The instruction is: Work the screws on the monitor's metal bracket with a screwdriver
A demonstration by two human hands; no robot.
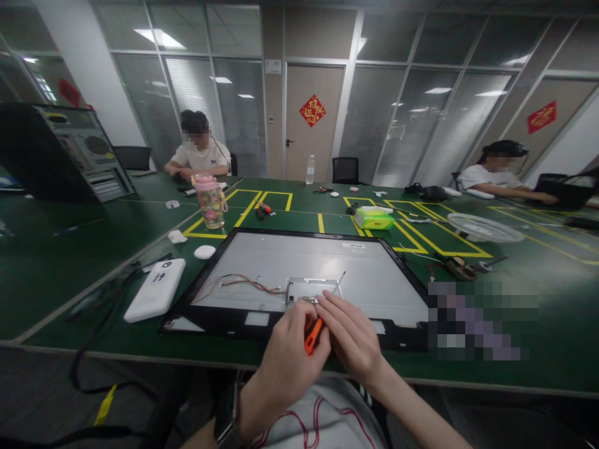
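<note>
My left hand [294, 340] is closed, its fingers curled round the orange handle of a screwdriver [314, 337]. Against it rests my right hand [350, 337], fingers together over the front of the handle, so the grip is partly hidden. The thin shaft sticks out beyond my fingers, pointing away and to the right. Below my fingertips is a small metal-framed board [299, 288], with thin coloured wires [253, 284] running left from it. It lies on the grey back of a black-framed display panel [281, 255], flat on the green table.
Left of the panel are a white phone-like device [156, 290], a white oval piece [204, 252] and a pink-lided bottle [210, 202]. Behind it stands a green tissue pack [374, 217]. A white fan grille [484, 227] lies right. Two people sit across; an open computer case [70, 153] stands far left.
</note>
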